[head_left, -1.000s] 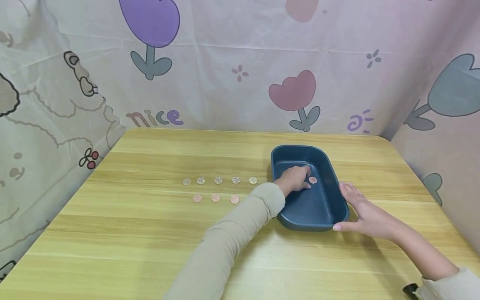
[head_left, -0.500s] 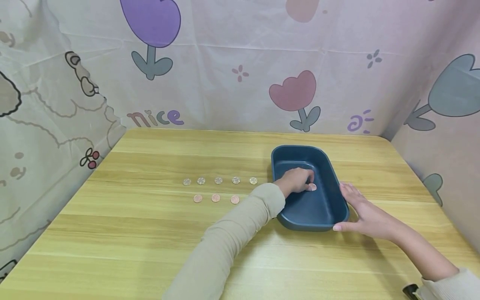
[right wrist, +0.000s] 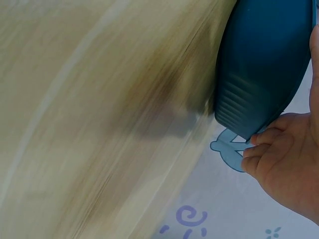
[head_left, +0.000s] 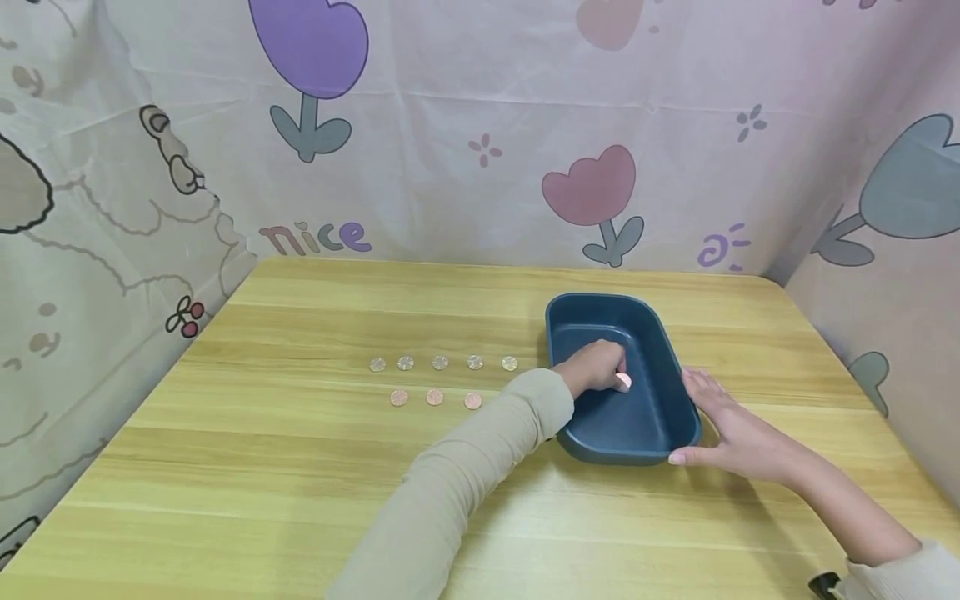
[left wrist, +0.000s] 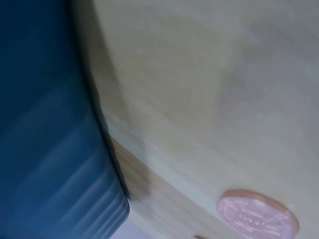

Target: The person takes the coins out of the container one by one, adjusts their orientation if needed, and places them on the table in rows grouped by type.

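Note:
My left hand (head_left: 597, 364) reaches down inside a dark blue rectangular box (head_left: 630, 429) in the head view. Between its thumb and curled forefinger it pinches a shiny copper-coloured coin (head_left: 624, 381), partly covered by the fingers. Around the box's near right corner, my right hand (head_left: 731, 429) lies with extended fingers along the outer side and the thumb at the front edge. That hand's fingers (right wrist: 261, 147) also touch the box (right wrist: 259, 69) in the right wrist view. The left wrist view shows the box's outer wall (left wrist: 55, 149) but not the left hand.
Left of the box, several silvery coins (head_left: 440, 362) form a row on the wooden table (head_left: 247, 467). Three copper-coloured coins (head_left: 435, 397) make a second row nearer me. A patterned cloth (head_left: 442, 192) hangs behind the table.
Inside the box, the copper-coloured coin has come slightly toward me, and its face now shows between the left fingers. The left fingers have curled in around it. The right hand stays at the corner.

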`<state>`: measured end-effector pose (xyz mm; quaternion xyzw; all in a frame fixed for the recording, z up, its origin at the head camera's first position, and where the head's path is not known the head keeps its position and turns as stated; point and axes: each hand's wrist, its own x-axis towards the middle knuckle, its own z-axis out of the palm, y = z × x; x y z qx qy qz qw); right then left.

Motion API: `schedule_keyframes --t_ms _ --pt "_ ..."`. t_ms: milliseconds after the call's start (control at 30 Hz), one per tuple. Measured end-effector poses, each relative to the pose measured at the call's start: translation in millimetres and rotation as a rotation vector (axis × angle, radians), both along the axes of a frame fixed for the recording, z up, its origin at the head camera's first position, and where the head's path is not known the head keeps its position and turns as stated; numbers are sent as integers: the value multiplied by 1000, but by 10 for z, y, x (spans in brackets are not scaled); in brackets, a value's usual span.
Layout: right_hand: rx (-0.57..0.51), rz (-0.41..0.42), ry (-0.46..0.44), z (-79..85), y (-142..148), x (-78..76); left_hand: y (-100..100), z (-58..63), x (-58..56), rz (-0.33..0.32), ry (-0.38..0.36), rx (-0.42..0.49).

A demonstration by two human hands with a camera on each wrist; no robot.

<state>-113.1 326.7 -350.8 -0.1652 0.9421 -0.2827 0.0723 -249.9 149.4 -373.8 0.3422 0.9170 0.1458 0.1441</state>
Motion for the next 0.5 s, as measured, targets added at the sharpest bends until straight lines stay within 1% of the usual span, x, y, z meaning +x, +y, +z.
schedule_keyframes --t_ms 100,233,367,500 --pt "-3 7 7 -8 -7 2 -5 13 18 40 -37 41" --pt "-5 6 1 -9 -7 18 0 38 53 60 -40 67" --pt "-10 5 2 -1 -8 25 -24 64 79 35 -30 101" --pt "-8 8 15 -3 -10 23 -77 116 107 22 -46 191"
